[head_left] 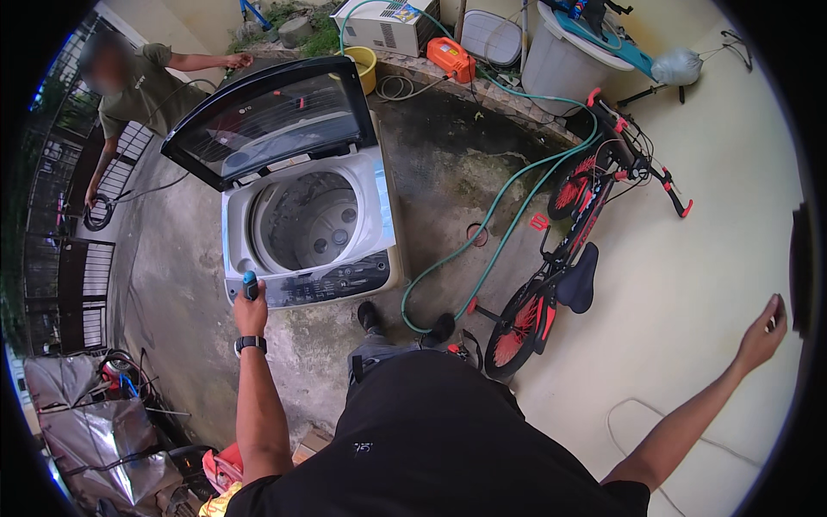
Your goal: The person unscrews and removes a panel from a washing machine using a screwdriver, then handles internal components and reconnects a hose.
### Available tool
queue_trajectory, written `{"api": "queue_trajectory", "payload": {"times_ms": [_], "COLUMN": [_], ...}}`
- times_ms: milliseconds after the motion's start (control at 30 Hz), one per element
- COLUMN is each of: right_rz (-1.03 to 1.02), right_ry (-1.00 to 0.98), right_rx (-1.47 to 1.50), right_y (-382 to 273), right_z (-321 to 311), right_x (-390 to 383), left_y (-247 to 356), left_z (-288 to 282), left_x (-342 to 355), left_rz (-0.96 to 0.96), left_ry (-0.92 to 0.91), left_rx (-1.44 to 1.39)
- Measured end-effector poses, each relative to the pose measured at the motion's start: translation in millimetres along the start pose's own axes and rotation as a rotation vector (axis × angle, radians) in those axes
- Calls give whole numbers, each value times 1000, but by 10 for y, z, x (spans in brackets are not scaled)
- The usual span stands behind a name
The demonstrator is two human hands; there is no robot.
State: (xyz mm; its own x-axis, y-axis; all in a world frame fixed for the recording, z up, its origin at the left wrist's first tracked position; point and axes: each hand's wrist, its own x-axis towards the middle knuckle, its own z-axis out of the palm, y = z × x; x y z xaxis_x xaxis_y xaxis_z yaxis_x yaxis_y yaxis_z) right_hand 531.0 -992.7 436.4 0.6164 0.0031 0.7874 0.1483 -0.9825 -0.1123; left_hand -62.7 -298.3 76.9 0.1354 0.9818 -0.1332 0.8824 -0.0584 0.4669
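A white top-loading washing machine (379,215) stands on the concrete ahead of me, its dark lid (267,121) raised and the drum bare inside. My left hand (251,312), with a black watch on the wrist, grips a blue-handled tool (250,284) whose tip rests at the front left corner of the machine's control panel (336,283). My right hand (761,336) is stretched far out to the right, fingers loosely apart, holding nothing, near the cream wall.
A red and black bicycle (568,250) leans at the right wall. A green hose (508,215) snakes across the floor. Another person (138,86) stands behind the machine at the left. Buckets, an orange box (450,59) and a white unit line the back ledge. Clutter lies lower left.
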Motion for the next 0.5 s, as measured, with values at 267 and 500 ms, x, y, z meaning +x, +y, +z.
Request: {"api": "queue_trajectory", "payload": {"times_ms": [267,500], "right_rz": [116,-462], "right_ry": [-1160,-991], "right_rx": [1402,1031], "right_y": [-4494,-5384], "right_z": [1784,1629], "right_x": [-5175,-5540], "left_y": [-2078,-2207], "left_z": [-224,62], "left_x": [1459,1435], "left_rz": [-533,-395], "left_ry": [-64,-66], "left_rx": [-188,-295]}}
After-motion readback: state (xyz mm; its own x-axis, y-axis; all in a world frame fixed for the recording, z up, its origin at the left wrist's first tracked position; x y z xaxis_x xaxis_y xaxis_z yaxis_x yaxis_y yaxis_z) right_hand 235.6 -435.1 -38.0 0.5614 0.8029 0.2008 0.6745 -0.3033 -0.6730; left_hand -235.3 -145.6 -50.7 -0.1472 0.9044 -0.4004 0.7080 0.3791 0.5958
